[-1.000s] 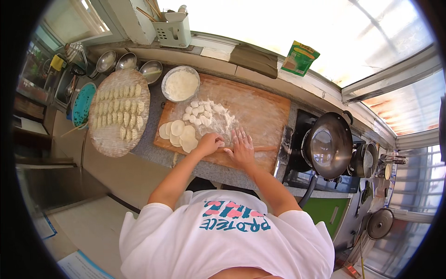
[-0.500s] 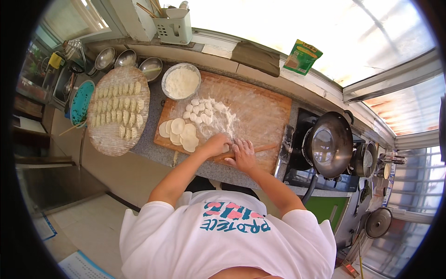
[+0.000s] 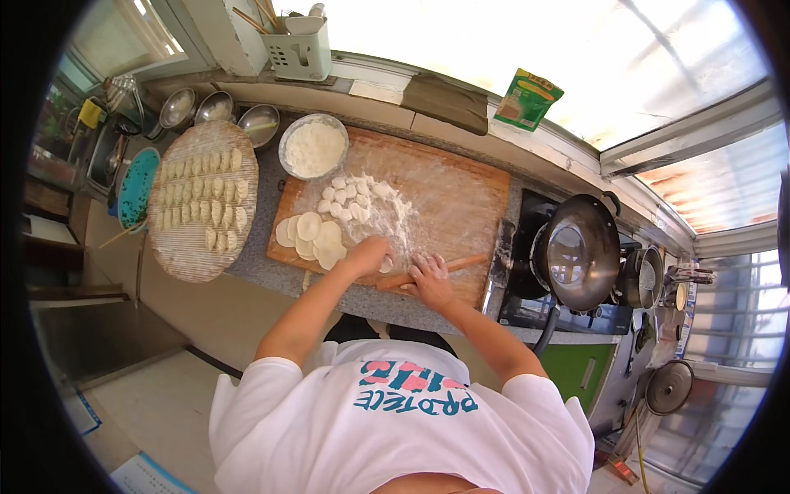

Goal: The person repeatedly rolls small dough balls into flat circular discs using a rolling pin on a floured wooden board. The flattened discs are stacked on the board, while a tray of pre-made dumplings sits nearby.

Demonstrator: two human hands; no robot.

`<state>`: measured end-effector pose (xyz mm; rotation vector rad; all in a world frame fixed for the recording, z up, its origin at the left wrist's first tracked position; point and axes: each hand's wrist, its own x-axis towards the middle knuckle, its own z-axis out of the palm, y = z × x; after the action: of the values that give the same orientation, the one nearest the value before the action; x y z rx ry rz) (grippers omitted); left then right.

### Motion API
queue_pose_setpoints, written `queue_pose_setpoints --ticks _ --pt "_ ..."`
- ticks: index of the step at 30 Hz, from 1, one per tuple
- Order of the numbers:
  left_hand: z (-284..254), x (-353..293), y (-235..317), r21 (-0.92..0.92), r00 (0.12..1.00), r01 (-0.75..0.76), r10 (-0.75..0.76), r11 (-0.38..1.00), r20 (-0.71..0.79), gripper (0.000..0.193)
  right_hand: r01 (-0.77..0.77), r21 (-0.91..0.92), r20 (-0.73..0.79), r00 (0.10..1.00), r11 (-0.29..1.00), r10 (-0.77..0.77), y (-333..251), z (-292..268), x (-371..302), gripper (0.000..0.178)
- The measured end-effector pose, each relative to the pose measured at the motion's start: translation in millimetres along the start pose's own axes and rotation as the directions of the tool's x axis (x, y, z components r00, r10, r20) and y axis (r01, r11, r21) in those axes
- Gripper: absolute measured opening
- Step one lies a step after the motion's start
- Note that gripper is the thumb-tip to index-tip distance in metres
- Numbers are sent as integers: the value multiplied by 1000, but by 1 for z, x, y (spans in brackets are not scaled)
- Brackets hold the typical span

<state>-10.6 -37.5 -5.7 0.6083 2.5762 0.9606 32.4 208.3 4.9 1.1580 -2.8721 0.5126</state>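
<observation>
My left hand point(image 3: 370, 254) is closed, fingers pinched at the edge of a small dough piece point(image 3: 386, 265) above the floury wooden board point(image 3: 461, 177). My right hand point(image 3: 429, 278) rests over a wooden rolling pin point(image 3: 467, 263), its fingers bent around the middle of it. Left of my left hand, several round dough wrappers point(image 3: 329, 246) lie overlapping. Beyond them sits a cluster of small floured dough lumps point(image 3: 352, 196), with loose flour scattered to their right. A metal bowl of flour point(image 3: 316, 146) stands at the board's far left corner.
Rows of dumplings lie on a round woven tray point(image 3: 183, 251) at left. Beside it are a teal basin point(image 3: 132, 206) with green filling and several metal bowls point(image 3: 260, 123). A wok point(image 3: 584, 255) sits on the stove at right. A green packet point(image 3: 528, 99) stands on the sill.
My left hand has moved a little left, away from my right hand, with the dough piece in its fingers. My right hand stays on the rolling pin. The view has shifted slightly.
</observation>
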Motion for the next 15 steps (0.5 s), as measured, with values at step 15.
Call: queue_pose_setpoints --ticks 15 --pt "-12 -19 27 -81 943 324 -329 943 -52 14 19 -10 -52 998 1000 -19 3 3 0 66"
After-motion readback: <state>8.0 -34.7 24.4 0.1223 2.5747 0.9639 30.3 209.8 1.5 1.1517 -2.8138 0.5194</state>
